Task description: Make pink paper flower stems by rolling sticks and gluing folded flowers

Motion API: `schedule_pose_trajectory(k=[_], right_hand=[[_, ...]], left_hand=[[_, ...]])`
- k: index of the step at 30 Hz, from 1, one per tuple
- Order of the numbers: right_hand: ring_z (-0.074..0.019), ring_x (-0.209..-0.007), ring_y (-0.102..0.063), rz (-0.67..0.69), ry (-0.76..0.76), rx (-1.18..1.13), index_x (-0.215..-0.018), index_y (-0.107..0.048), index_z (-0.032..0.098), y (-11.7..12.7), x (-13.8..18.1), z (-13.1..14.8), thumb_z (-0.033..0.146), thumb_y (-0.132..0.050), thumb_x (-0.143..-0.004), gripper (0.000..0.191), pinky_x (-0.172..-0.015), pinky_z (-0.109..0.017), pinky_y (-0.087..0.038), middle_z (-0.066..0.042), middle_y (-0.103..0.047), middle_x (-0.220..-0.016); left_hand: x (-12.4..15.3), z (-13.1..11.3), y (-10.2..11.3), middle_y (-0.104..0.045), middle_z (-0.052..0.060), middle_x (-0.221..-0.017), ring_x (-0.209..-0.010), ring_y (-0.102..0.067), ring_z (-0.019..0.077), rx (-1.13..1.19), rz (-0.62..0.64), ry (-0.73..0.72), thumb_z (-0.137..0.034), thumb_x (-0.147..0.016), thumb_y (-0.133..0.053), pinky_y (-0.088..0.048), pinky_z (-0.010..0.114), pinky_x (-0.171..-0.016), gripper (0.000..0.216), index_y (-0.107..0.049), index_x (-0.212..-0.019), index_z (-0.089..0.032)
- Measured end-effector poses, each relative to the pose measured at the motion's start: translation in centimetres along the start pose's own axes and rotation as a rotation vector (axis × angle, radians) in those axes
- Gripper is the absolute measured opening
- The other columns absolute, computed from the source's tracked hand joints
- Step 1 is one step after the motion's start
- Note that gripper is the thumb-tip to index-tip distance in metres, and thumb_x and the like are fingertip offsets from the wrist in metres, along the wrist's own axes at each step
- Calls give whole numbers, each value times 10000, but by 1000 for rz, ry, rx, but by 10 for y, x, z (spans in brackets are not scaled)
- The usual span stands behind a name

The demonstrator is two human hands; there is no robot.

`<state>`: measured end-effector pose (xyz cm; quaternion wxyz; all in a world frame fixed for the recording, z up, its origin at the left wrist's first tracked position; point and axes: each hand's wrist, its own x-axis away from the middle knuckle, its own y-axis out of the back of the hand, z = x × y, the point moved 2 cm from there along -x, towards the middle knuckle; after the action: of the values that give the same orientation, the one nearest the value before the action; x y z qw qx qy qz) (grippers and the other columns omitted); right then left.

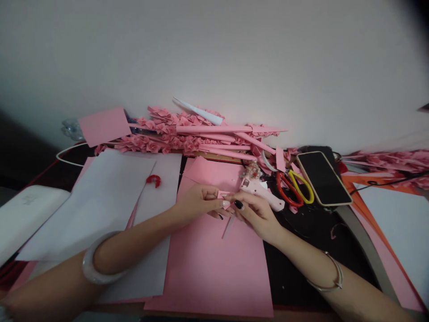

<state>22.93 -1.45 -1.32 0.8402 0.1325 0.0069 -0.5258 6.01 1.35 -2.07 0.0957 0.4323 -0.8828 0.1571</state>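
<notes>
Between my two hands is a small folded piece of pink paper (pixel 222 195), held above a large pink sheet (pixel 214 268). My left hand (pixel 208 203) pinches it from the left, thumb on top. From the right, the closed fingers of my right hand (pixel 256 212) meet it at its edge. A thin pale strip (pixel 228 227) shows just below the fingertips; whether a hand holds it I cannot tell. Right behind my right hand lies a pink glue gun (pixel 263 193). Part of the small piece is hidden by my fingers.
Scissors with red and yellow handles (pixel 303 188) and a phone (pixel 324 178) lie at the right. Pink paper flowers (pixel 181 144) and rolled paper sticks (pixel 214 129) line the wall. White sheets (pixel 97 197) with a red curved object (pixel 153 180) cover the left; a white box-like device (pixel 30 214) stands beside them.
</notes>
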Motion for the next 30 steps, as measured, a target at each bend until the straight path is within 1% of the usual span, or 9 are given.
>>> schedule_pose_trajectory(k=[3, 8, 10, 12, 15, 18, 25, 28, 30], right_hand=[[-97, -465, -349, -20, 32, 24, -977, -603, 183, 0, 3, 1, 334, -416, -919, 247, -461, -237, -293, 43, -396, -559], [-106, -485, -356, -226, 53, 147, -1003, -477, 206, 1, 5, 2, 281, -428, -913, 127, -474, -231, -294, 60, -376, -584], [-105, -504, -377, -248, 44, 226, -935, -449, 205, 2, 3, 2, 242, -441, -904, 49, -489, -226, -307, 58, -397, -601], [-104, -514, -385, -174, 39, 350, -836, -447, 198, 1, 0, 3, 217, -463, -885, 55, -508, -227, -314, 53, -413, -595], [-100, -497, -368, 3, 63, 494, -690, -427, 192, -1, -3, 4, 197, -444, -881, 192, -504, -230, -291, 48, -405, -558], [-101, -480, -367, 94, 81, 547, -645, -408, 194, -2, -4, 4, 198, -404, -894, 250, -492, -231, -271, 46, -388, -539], [-105, -478, -354, 126, 142, 677, -645, -399, 196, -6, -1, 2, 161, -376, -885, 244, -490, -245, -247, 40, -372, -546], [-104, -472, -352, 98, 176, 668, -645, -412, 195, -6, 0, 2, 161, -394, -881, 240, -484, -245, -247, 39, -388, -535], [-105, -485, -386, 51, 170, 628, -669, -427, 193, -5, 0, 2, 168, -408, -885, 218, -496, -239, -277, 34, -426, -548]], left_hand=[[-1, 2, 1, -728, 55, -812, -753, -692, 145, -26, 17, -3, -333, -776, -636, -526, 197, -622, 202, -627, -836, -140], [1, 0, -2, -728, 62, -827, -785, -689, 160, -113, 47, -22, -347, -768, -643, -534, 202, -638, 227, -685, -860, -143], [2, -1, -3, -727, 62, -797, -769, -687, 158, -174, 62, -34, -352, -764, -645, -536, 203, -640, 232, -705, -835, -139], [3, -2, -5, -725, 56, -770, -744, -686, 153, -212, 82, -31, -349, -761, -646, -537, 207, -633, 224, -708, -798, -137], [4, 0, -6, -720, 44, -733, -707, -684, 143, -204, 122, -8, -326, -770, -633, -538, 214, -622, 200, -688, -749, -135], [4, 1, -7, -715, 36, -709, -683, -680, 136, -187, 146, 4, -314, -767, -633, -538, 213, -621, 183, -672, -737, -138], [5, -1, -9, -706, 40, -691, -652, -670, 134, -202, 174, 1, -275, -771, -617, -525, 225, -628, 157, -658, -758, -124], [5, -1, -10, -701, 37, -689, -656, -666, 131, -197, 175, -14, -280, -774, -615, -518, 224, -632, 161, -643, -745, -124], [5, -1, -10, -696, 37, -695, -655, -667, 129, -180, 164, -23, -296, -777, -615, -515, 221, -623, 186, -613, -710, -122]])
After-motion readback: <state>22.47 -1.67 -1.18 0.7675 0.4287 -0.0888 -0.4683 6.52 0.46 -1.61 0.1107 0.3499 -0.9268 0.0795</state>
